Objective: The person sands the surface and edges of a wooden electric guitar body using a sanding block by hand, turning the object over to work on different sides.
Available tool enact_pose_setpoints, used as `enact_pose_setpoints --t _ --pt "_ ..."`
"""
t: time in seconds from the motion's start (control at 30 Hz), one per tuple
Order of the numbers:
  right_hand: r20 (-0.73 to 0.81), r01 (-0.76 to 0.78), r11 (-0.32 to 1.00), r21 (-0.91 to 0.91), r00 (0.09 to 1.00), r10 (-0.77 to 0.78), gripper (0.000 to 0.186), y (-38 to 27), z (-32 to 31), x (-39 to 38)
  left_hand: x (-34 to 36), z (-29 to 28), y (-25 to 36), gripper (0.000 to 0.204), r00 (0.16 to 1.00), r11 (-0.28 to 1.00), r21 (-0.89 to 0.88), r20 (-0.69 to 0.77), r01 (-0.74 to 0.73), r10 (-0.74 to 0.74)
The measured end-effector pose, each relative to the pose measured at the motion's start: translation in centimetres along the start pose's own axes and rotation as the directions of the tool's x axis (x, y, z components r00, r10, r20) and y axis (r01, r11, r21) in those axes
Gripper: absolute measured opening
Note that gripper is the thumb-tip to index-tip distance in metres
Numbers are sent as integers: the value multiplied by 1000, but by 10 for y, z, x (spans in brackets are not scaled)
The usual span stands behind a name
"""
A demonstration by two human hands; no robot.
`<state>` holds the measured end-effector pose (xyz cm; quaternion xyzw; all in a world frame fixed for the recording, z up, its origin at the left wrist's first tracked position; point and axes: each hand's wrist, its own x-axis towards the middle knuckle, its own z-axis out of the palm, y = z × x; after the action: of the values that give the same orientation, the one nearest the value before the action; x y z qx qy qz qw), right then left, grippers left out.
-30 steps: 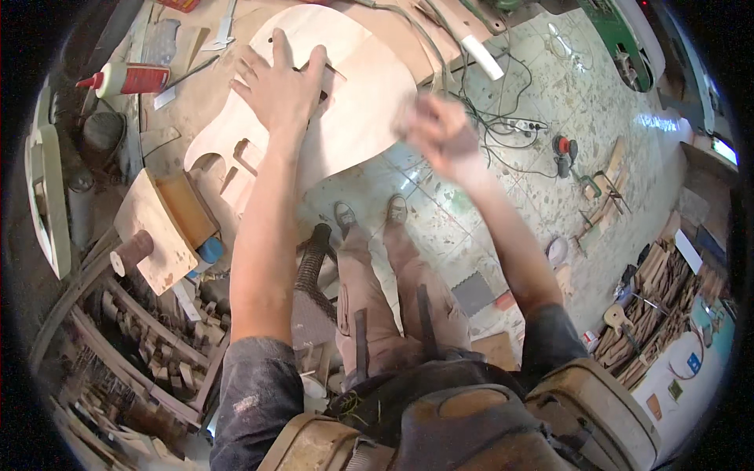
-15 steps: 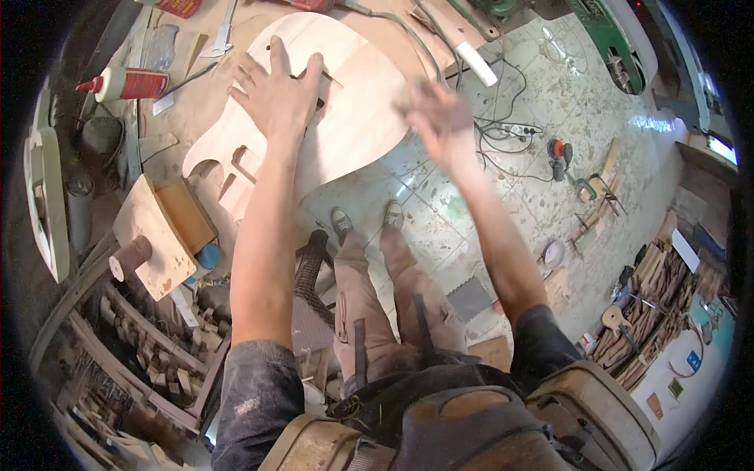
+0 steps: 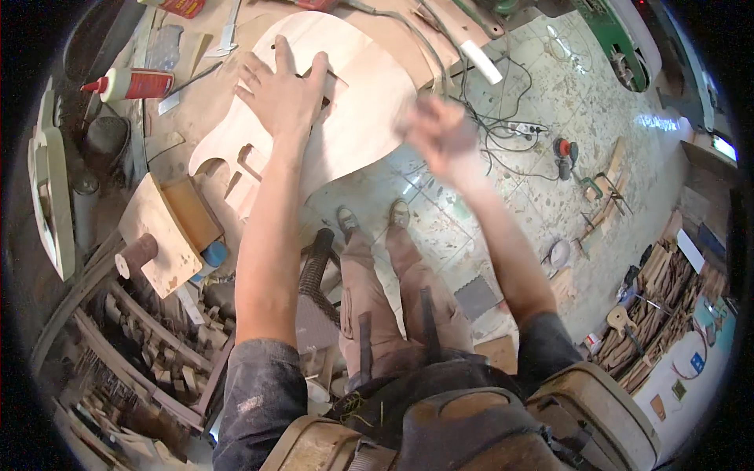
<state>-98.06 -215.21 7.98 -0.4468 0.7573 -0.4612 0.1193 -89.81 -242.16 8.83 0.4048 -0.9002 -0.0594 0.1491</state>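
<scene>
A pale wooden electric guitar body [image 3: 365, 106] with cut-out cavities lies on the workbench, its rounded end overhanging the bench edge. Flat on its upper face rests my left hand [image 3: 287, 98], fingers spread, thumb beside a slot-shaped cavity. My right hand [image 3: 446, 141] is at the body's right edge, smeared by motion. Its fingers look bent, and something darkish shows by them, but whether they hold anything is too blurred to make out.
On the bench left lie a glue bottle [image 3: 129, 84] with a red cap and a metal caliper [image 3: 226, 38]. A sanding block-like wooden piece [image 3: 161, 235] stands nearer. Cables [image 3: 503, 133] and a red-black power tool [image 3: 564, 153] lie on the tiled floor.
My right hand stays at the body's edge, blurred in both frames, slightly lower now. My left hand keeps its place on the guitar body. The whole view has shifted slightly.
</scene>
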Motion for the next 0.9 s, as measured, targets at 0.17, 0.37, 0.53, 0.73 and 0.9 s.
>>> enact_pose_setpoints --t 0.17,0.37,0.53,0.73,0.9 --pt "-131 -133 989 -62 984 124 36 10 -6 27 1 6 2 88 1000 1000 -10 19 9 -9" --pt "43 137 954 -266 991 -130 35 -28 -4 9 -2 2 -4 89 1000 1000 -7 -2 -3 3" --pt "43 50 958 -282 998 -39 42 12 -18 90 0 10 7 90 1000 999 -42 22 -17 18" --pt "171 -183 799 572 980 102 39 -40 12 25 -3 1 -7 90 1000 1000 -6 -2 -21 21" --pt "89 143 921 -362 989 -118 28 15 -20 123 0 12 3 90 1000 999 -29 -2 -31 31"
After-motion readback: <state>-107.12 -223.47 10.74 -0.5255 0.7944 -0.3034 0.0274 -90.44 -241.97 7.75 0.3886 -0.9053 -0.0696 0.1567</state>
